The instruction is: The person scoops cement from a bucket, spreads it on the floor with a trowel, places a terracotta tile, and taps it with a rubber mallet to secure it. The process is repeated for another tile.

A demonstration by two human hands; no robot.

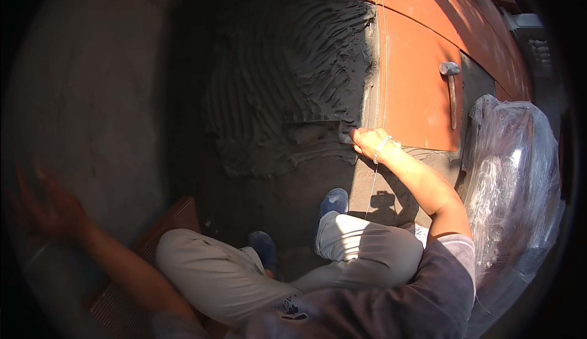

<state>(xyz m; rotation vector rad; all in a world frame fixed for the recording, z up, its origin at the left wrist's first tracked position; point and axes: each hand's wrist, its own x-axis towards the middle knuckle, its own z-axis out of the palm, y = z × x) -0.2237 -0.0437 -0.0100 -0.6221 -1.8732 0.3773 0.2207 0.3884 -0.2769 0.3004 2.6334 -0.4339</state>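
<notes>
My right hand is closed on the handle of a notched trowel, whose blade lies in grey, combed mortar on the floor beside red tiles. A thin string runs along the tiles' edge and past my wrist. My left hand is at the far left, fingers spread, against or near the grey wall; I cannot tell whether it touches it. A mallet with a wooden handle lies on the tile at the right.
A ribbed reddish tile stands or leans at the left beside my bent knees and blue shoes. A bulky bundle in clear plastic wrap is close at my right. More tiles run along the top and upper right.
</notes>
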